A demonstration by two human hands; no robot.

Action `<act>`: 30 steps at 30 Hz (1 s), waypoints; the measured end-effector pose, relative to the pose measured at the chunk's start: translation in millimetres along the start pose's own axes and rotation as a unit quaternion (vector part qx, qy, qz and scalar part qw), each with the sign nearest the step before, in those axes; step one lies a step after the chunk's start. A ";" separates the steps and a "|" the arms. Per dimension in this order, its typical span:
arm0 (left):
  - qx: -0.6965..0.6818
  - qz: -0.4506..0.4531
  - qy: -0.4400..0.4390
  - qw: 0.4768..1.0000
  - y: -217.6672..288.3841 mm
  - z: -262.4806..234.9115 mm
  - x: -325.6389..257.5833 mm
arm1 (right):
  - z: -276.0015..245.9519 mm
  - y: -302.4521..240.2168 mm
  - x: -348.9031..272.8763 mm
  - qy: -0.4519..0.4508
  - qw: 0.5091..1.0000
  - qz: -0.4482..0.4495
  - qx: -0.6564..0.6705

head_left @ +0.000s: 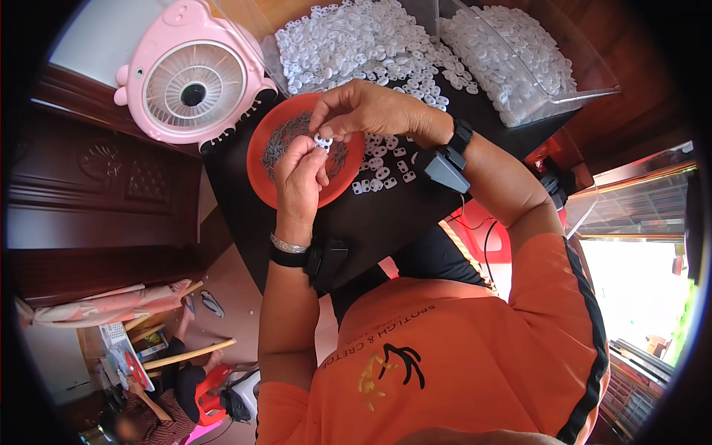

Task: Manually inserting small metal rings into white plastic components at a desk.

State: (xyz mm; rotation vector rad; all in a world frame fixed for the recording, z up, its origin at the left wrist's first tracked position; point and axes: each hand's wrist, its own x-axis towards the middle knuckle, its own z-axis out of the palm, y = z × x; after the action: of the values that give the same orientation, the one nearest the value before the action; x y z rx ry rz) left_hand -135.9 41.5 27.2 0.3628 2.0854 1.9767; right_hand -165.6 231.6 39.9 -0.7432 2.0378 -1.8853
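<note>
My left hand (298, 182) pinches a small white plastic piece with round holes (323, 141) between thumb and fingers, over an orange bowl (256, 159). From the right, my right hand (360, 111) meets it, thumb and forefinger closed at the upper edge of the piece. Whatever those right fingertips hold is too small to make out. Many thin grey metal pieces (279, 141) lie in the bowl, partly hidden by my hands. Just right of the bowl, loose white holed pieces (378, 165) are scattered on the dark table (237, 211).
A large heap of white pieces (348, 44) covers the table's far side. Beside it, a clear bin (567, 96) holds more. A pink fan (194, 81) stands at the far left. Another person (167, 404) sits at lower left, near a red chair (213, 393).
</note>
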 end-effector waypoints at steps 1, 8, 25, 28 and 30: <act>0.000 0.000 0.000 1.000 -0.4 0.1 0.1 | -0.1 -0.2 0.0 0.001 1.000 -0.001 -0.005; -0.022 0.018 0.012 1.000 -4.4 0.6 1.0 | 3.9 -3.8 0.2 0.013 0.998 0.001 -0.054; -0.151 -0.018 0.053 0.987 -8.9 -0.2 1.9 | 25.0 -2.3 -2.7 0.065 0.946 -0.178 -0.264; -0.145 -0.016 0.063 0.987 -5.3 1.4 1.0 | 27.9 -2.5 -4.0 0.076 0.947 -0.155 -0.269; -0.121 -0.025 0.083 0.989 -4.3 1.5 1.4 | 29.3 -3.1 -4.4 0.089 0.920 -0.180 -0.337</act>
State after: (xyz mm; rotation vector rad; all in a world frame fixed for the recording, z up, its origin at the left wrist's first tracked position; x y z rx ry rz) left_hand -136.7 43.1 22.8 0.1009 1.8936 2.2646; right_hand -146.1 209.1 38.8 -1.2099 2.8788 -1.4147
